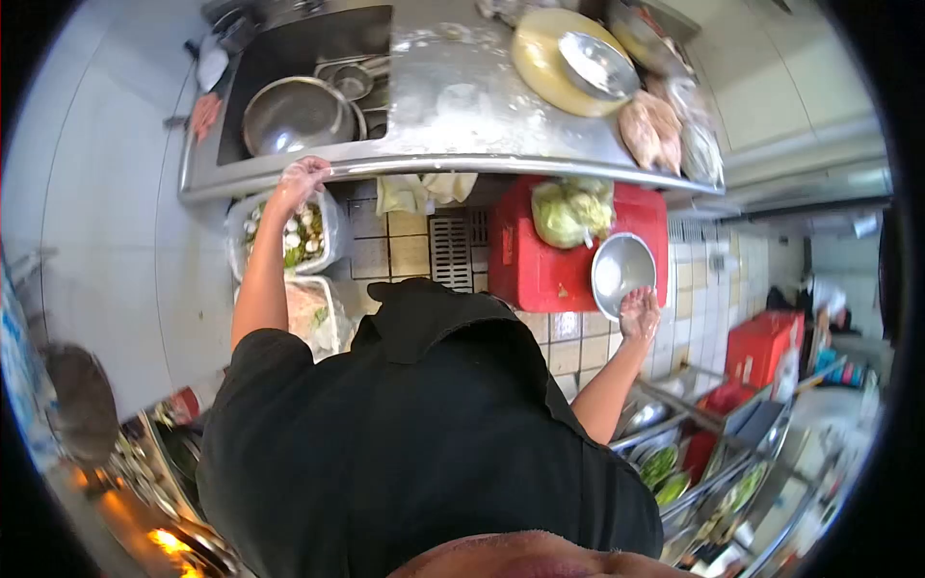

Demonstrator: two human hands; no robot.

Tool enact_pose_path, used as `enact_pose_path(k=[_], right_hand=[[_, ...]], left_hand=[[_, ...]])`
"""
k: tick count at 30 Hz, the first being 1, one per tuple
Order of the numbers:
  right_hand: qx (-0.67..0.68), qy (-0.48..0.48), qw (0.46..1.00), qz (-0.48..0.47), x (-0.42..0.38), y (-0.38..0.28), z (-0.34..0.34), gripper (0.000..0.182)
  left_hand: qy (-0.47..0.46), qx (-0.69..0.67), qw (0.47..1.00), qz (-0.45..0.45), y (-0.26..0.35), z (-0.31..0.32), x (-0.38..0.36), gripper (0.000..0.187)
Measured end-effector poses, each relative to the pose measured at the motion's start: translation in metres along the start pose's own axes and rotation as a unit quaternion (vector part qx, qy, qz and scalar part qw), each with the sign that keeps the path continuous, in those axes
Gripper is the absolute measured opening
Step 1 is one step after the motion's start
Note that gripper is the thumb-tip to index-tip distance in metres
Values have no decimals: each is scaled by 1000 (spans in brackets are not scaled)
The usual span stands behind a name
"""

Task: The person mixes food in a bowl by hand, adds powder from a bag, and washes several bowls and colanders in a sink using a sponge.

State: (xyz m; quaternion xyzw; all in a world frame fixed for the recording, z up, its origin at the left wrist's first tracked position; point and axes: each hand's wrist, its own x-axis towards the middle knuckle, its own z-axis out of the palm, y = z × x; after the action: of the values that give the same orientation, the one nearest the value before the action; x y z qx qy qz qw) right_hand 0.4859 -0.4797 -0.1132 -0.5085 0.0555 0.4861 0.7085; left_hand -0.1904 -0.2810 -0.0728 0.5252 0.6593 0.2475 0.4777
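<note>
My left hand (304, 175), wet or dusted with white, is at the front rim of the steel counter (453, 166), just below the sink (236, 135). Its fingers look bent over that rim. Out to the right, my right hand (639, 313) grips the near rim of a metal bowl (622, 272), which is tilted beside the red box (511, 250). Nothing can be made out inside the bowl. A bag of pale green vegetables (570, 212) lies on the red box, close to the bowl. Inside the sink sits a large steel bowl (299, 116).
Under my left arm stand a tub of mixed scraps (301, 236) and a second tub (313, 308). On the counter are a round cutting board (535, 58), a metal basin (597, 65) and raw poultry (650, 130). Flames (166, 541) burn at lower left; a wire rack (689, 414) stands right.
</note>
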Motion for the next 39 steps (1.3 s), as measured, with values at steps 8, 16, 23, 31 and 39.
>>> enact_pose_path(k=[8, 16, 23, 31, 39], right_hand=[[-38, -96, 994, 40, 19, -4, 89, 17], [-59, -158, 980, 108, 56, 37, 97, 14], [-111, -171, 966, 159, 55, 104, 168, 14], [-219, -141, 952, 161, 28, 201, 343, 17], [-294, -98, 945, 106, -11, 221, 415, 24]], left_hand=[[122, -38, 979, -159, -91, -70, -62, 21], [297, -71, 912, -273, -154, -112, -130, 23], [333, -58, 933, -124, -107, -159, -24, 27], [31, -12, 995, -98, -110, -131, 258, 22], [-161, 309, 936, -58, -280, -32, 406, 29]])
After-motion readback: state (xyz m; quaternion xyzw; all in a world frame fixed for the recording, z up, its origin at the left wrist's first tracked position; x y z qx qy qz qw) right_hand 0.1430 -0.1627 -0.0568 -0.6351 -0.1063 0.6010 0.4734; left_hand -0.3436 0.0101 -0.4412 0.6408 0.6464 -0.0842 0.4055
